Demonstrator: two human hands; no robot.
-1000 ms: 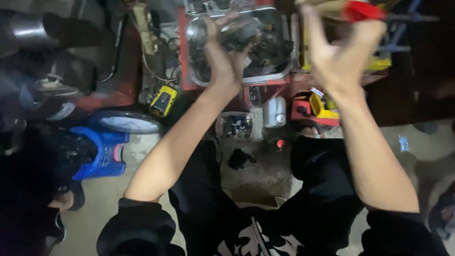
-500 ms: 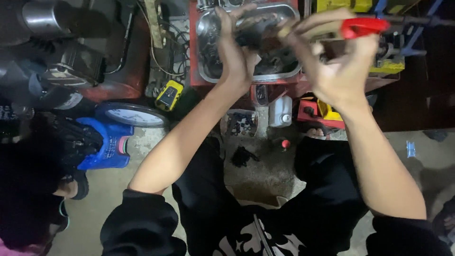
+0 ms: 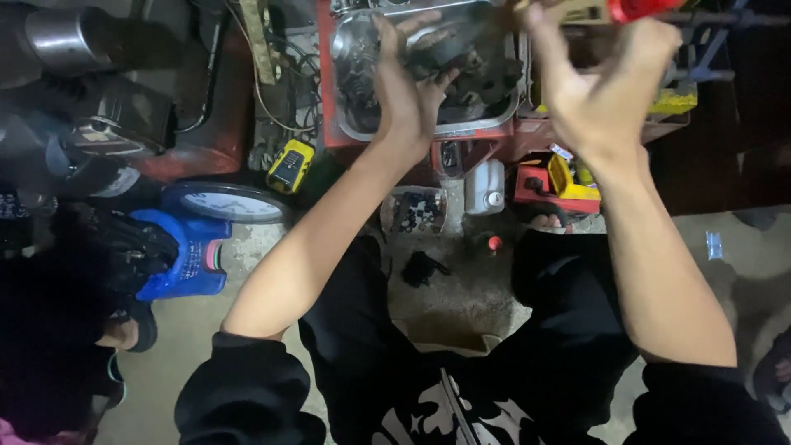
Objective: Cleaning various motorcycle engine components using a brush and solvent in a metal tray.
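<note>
One metal tray (image 3: 346, 124) w/ dark greasy parts; left hand (image 3: 404, 91) grips dark part (image 3: 449, 49), right hand (image 3: 606, 82) grips red-handled tool (image 3: 634, 8).

A red-handled tool (image 3: 638, 8) in the right hand (image 3: 606, 91) runs off the top edge, its handle cut short and its tip blurred. The left hand (image 3: 404, 91) covers part of a dark, greasy part (image 3: 449, 49) over a metal tray (image 3: 350, 124); its make cannot be told.

A stained concrete floor (image 3: 461, 305) under dim light, a red bench (image 3: 329, 99) cluttered above it.
</note>
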